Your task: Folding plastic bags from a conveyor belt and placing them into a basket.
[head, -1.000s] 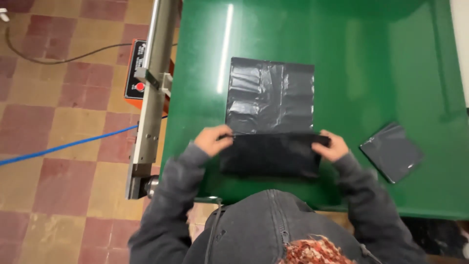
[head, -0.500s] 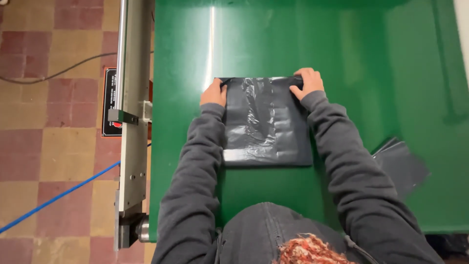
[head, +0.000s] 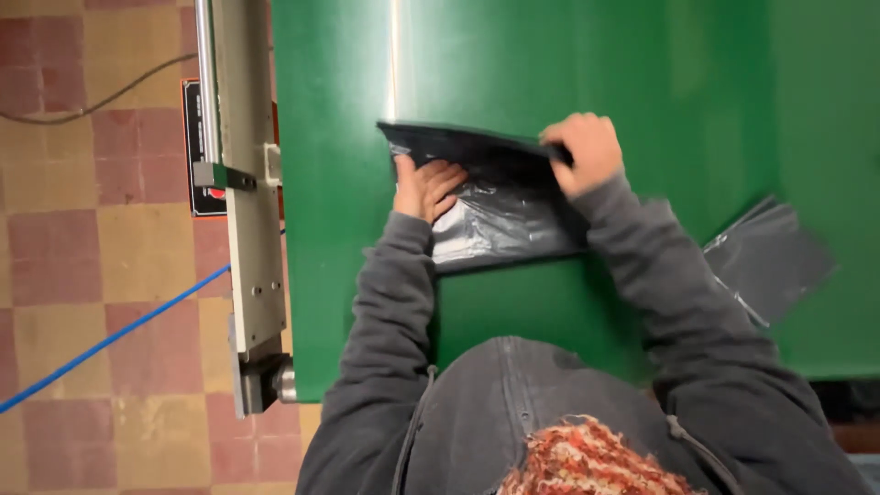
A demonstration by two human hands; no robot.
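A dark grey plastic bag (head: 500,225) lies on the green table (head: 550,64), folded over on itself. My left hand (head: 426,186) presses flat on the bag's left part, fingers spread under the raised fold. My right hand (head: 587,151) grips the bag's far edge at the right and holds that dark flap lifted along the top. Grey sleeves cover both my arms.
A second folded dark grey bag (head: 768,258) lies on the table to the right. A metal rail machine (head: 243,183) runs along the table's left edge. A blue line (head: 110,339) and a black cable (head: 101,96) cross the tiled floor.
The bag has been folded shorter: the hands went from its near edge to its far edge, and now the right hand lifts the far flap while the left presses down.
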